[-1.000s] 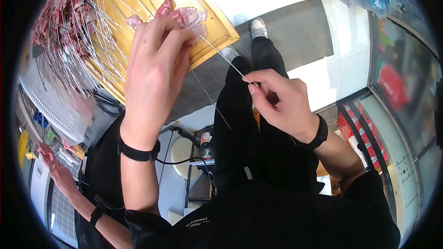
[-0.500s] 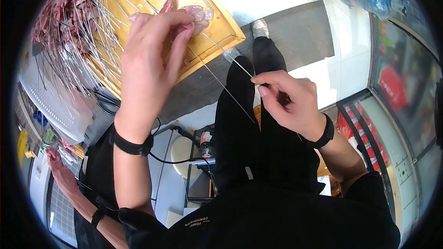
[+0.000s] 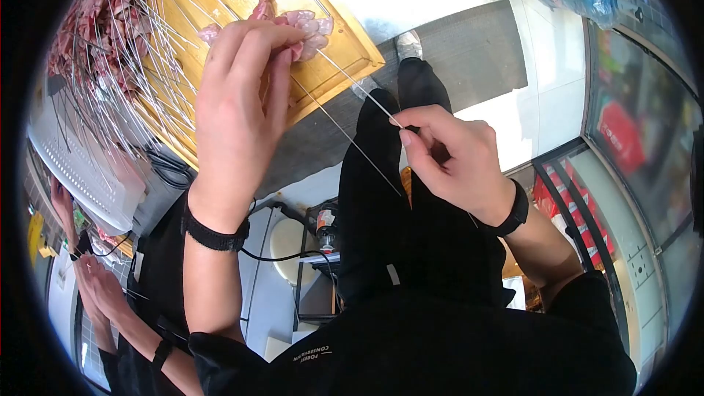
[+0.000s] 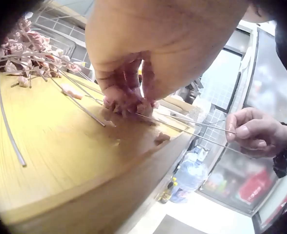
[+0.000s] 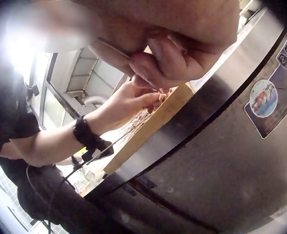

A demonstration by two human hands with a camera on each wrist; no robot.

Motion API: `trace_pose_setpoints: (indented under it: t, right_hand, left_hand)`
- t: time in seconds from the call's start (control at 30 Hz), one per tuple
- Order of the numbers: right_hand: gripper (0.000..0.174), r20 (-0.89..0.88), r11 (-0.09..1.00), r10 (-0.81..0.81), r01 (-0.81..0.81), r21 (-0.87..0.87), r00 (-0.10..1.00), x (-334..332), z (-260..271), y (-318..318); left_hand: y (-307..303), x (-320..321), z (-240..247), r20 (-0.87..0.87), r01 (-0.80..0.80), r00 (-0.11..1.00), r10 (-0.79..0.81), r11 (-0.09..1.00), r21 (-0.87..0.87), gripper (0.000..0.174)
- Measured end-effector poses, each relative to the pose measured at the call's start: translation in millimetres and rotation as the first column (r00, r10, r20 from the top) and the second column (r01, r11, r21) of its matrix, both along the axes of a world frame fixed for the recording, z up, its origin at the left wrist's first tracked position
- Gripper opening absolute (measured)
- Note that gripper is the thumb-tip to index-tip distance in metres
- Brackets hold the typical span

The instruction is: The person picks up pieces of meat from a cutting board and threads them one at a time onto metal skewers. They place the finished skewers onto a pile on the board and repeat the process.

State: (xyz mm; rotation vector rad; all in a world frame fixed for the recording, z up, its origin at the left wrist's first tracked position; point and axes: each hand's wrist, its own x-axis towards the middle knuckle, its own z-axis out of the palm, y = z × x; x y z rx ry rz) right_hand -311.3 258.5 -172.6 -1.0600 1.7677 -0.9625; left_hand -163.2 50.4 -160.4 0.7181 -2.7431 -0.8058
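Observation:
In the head view my left hand (image 3: pixel 238 95) is over the wooden board (image 3: pixel 352 48), thumb and fingers pinching a small piece of raw meat (image 4: pixel 144 107). My right hand (image 3: pixel 458 158) is off the board's edge, with thumb and forefinger pinching the end of a thin metal skewer (image 3: pixel 357 93). That skewer runs from the right fingertips up to the left hand. A second skewer (image 3: pixel 345 132) slants out beneath the left hand, its free end over the dark trousers. Pale pink meat pieces (image 3: pixel 317 23) lie on the board just beyond the left fingers.
A heap of skewered meat (image 3: pixel 106 18) covers the board's left end, bare skewers fanning towards me. Beside it are a white perforated tray (image 3: pixel 88 169) and a coiled black cable (image 3: pixel 170 165). Another person's hands (image 3: pixel 99 286) are at lower left. A glass-fronted cabinet (image 3: pixel 645 125) stands right.
My left hand has shifted slightly towards me, and more of the second skewer shows. The right hand moved slightly right, then back, keeping its pinch. A second hand of others appears at lower left.

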Motion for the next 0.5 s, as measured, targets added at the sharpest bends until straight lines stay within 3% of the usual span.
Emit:
trace_pose_setpoints:
  t: [0.27, 0.33, 0.5]
  right_hand:
    - [0.013, -0.022, 0.999, -0.029, 0.030, 0.029, 0.999, 11, 4, -5]
    - [0.013, -0.036, 1.000, -0.025, 0.026, 0.009, 0.999, 13, 4, -5]
    - [0.014, -0.052, 1.000, 0.004, -0.004, 0.005, 0.999, 15, 7, -6]
  left_hand:
    - [13, -9, 1, 0.080, -0.045, 0.996, 0.047, 0.999, -0.030, 0.022]
    - [13, -9, -4, 0.113, -0.046, 0.992, 0.058, 0.993, -0.105, 0.025]
    - [17, -8, -3, 0.060, -0.037, 0.997, 0.046, 0.990, -0.138, 0.025]
